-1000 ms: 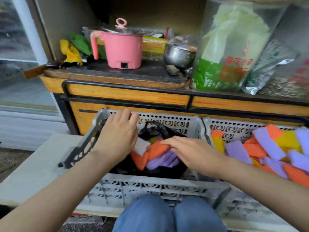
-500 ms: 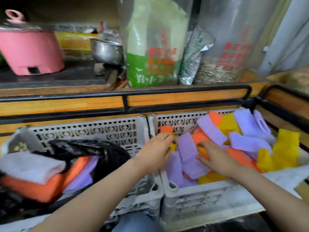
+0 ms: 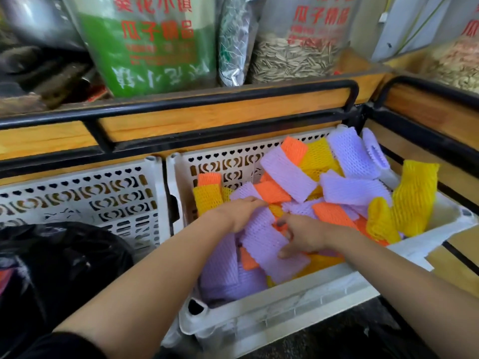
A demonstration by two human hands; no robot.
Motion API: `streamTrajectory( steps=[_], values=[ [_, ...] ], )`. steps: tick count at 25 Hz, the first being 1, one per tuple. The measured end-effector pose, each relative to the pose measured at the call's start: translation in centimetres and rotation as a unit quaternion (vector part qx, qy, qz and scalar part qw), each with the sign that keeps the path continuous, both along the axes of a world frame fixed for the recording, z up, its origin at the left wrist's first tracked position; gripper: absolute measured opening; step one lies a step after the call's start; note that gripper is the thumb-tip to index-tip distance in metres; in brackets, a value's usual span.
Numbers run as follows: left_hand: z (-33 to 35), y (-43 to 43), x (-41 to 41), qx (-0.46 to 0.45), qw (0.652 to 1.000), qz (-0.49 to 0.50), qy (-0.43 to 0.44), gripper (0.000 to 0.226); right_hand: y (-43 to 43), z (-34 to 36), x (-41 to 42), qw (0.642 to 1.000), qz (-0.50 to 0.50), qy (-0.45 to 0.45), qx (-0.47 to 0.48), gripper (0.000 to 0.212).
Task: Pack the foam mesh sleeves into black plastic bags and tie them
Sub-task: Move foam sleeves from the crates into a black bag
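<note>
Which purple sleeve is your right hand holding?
The purple sleeve slantwise at the near middle of the right crate; the right hand pinches its edge. The other purple sleeves lie beyond or under it.

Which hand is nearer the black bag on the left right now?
Left. The left hand is in the right crate, on its side toward the black bag; the right hand grips a purple sleeve just beyond it, farther away.

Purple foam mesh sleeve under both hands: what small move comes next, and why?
Probably lift the purple foam mesh sleeve clear of the white plastic crate, toward the black plastic bag at left: the right hand pinches it, the left hand touches its other end.
</note>
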State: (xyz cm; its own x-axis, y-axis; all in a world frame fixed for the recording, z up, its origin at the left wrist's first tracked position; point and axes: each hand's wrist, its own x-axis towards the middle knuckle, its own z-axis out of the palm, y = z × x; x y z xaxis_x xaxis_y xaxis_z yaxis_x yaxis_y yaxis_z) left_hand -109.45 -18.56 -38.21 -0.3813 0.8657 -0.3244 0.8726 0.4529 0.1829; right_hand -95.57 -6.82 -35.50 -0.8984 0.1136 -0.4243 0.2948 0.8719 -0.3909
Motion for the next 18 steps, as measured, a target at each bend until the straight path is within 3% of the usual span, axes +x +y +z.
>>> streamTrajectory(
  steps=[2, 4, 5, 8, 12, 13, 16, 18],
  values=[
    [-0.1, 0.4, 0.2, -0.026, 0.999, -0.026, 0.033, 0.079, 1.4, 0.8, 0.5, 0.998, 0.026, -0.016, 0.054, 0.032],
    [0.1, 0.7, 0.4, 0.01, 0.996, -0.035, 0.087, 0.072, 2.8, 1.3, 1.2, 0.996, 0.022, -0.019, 0.089, 0.014],
    [0.3, 0.9, 0.5, 0.041, 0.992, -0.035, 0.118, 0.066, 3.4, 1.6, 1.8, 0.995, 0.01, -0.014, 0.099, 0.01],
    [0.7, 1.0, 0.7, 0.065, 0.979, -0.032, 0.188, 0.045, 4.9, 2.3, 3.3, 0.995, -0.037, 0.026, 0.092, 0.031],
    [2.2, 0.0, 2.2, 0.181, 0.979, 0.061, 0.072, 0.029, 5.0, 4.0, 6.1, 0.978, -0.132, 0.101, 0.123, 0.013],
    [2.9, -0.4, 2.7, 0.238, 0.966, 0.094, 0.033, 0.031, 4.7, 4.5, 6.6, 0.971, -0.153, 0.122, 0.136, 0.024],
    [5.3, -1.4, 4.8, 0.41, 0.895, 0.167, -0.051, 0.035, 3.2, 6.5, 7.9, 0.941, -0.198, 0.239, 0.135, 0.039],
    [7.0, -1.7, 5.9, 0.481, 0.837, 0.224, -0.134, 0.027, 1.5, 8.5, 8.3, 0.912, -0.221, 0.336, 0.081, 0.039]
  ],
)
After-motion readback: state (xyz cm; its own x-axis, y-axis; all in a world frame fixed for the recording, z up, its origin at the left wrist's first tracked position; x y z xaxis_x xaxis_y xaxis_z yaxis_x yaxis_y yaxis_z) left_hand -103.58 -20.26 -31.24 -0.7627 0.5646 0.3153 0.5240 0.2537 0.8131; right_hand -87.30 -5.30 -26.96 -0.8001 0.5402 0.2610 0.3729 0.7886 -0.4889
